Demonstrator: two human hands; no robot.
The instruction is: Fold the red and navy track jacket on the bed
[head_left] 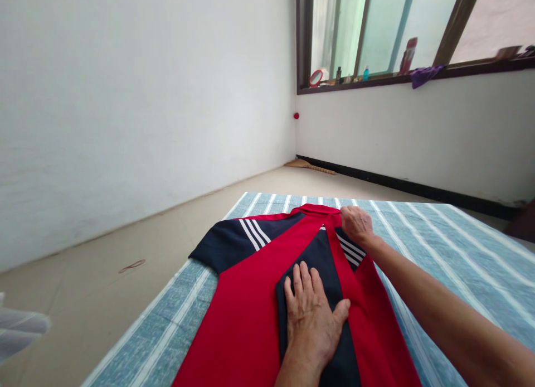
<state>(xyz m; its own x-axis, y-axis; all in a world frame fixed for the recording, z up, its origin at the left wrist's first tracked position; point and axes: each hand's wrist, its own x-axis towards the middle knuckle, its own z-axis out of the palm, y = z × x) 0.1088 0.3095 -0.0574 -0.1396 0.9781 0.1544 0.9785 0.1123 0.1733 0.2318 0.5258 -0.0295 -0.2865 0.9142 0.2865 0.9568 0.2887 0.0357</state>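
Observation:
A red and navy short-sleeved shirt (251, 314) with white stripes lies spread on a blue and white striped cloth (179, 325). Its left navy sleeve (221, 245) sticks out toward the cloth's edge. On the right side, a navy part of the shirt lies folded over the red body. My left hand (311, 314) rests flat on that navy part, fingers stretched and thumb out. Up near the collar (315, 209), my right hand (356, 222) has its fingers closed on the shirt's shoulder edge; the fingertips are partly hidden.
Beyond the cloth's left edge is a tiled floor with a thin looped cord (132, 266). A broom-like thing (309, 165) lies in the corner. The window sill holds a round mirror (316, 78), small bottles and a purple cloth (425, 76). White sheer fabric (20, 325) shows at lower left.

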